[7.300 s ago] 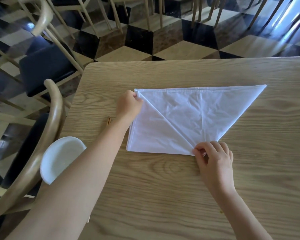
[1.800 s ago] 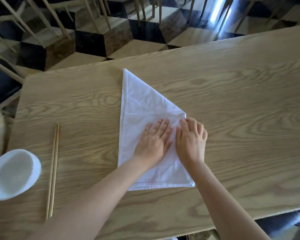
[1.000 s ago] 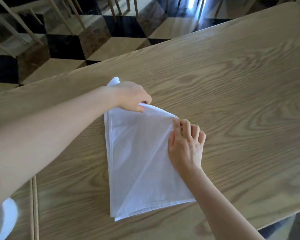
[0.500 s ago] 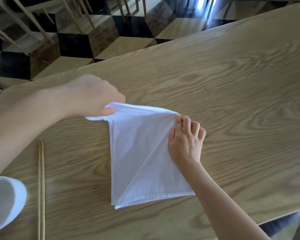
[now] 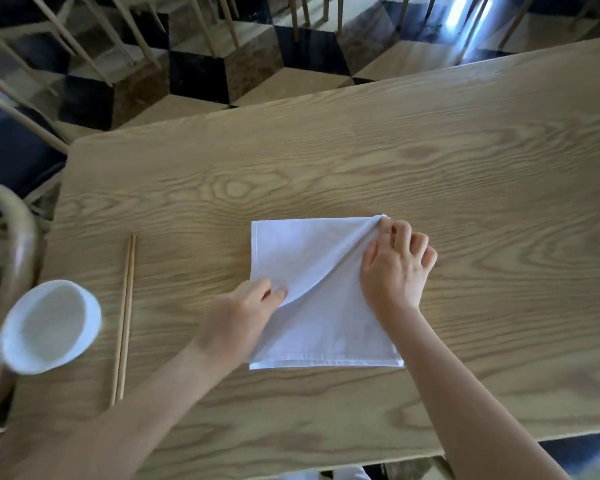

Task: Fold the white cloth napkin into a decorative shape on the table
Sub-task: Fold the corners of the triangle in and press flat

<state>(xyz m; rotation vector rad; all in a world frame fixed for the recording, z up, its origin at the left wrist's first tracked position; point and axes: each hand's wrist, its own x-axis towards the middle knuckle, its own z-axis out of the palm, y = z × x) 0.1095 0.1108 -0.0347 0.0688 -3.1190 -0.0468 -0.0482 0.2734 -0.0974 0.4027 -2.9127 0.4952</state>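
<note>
**Item:** white cloth napkin [image 5: 291, 251], folded to a rough square of several layers. It lies flat on the wooden tabletop [image 5: 361, 150], hemmed edge toward the person.

**Condition:** the top layer is drawn across as a flap. Its loose edge runs in a slack curve from the napkin's far right corner to the middle of its left side. The curve is raised a little and throws a shadow on the layer under it.

**Left hand** [image 5: 238, 317]: at the napkin's left side, about halfway along. The thumb and curled fingers [image 5: 269, 289] pinch the low end of the flap.

**Right hand** [image 5: 394, 271]: on the napkin's right side. The fingers are bent with their tips down at the far right corner, and the thumb is spread on the cloth. Whether they nip the corner or only pin it, I cannot tell. Both bare forearms reach in from the napkin's near side.

**Also present:**
- A pair of wooden chopsticks [image 5: 125, 317], side by side on the tabletop well to the left of the napkin, roughly in line with its left edge.
- A white bowl [image 5: 49, 327], further left of the napkin beyond the chopsticks, blurred.
- The curved wooden back of a chair [image 5: 18, 244], further left than the bowl.
- A floor of black, tan and brown cube-pattern tiles [image 5: 201, 74], past the tabletop on the napkin's far side, with pale chair legs [image 5: 229, 22] standing on it.
</note>
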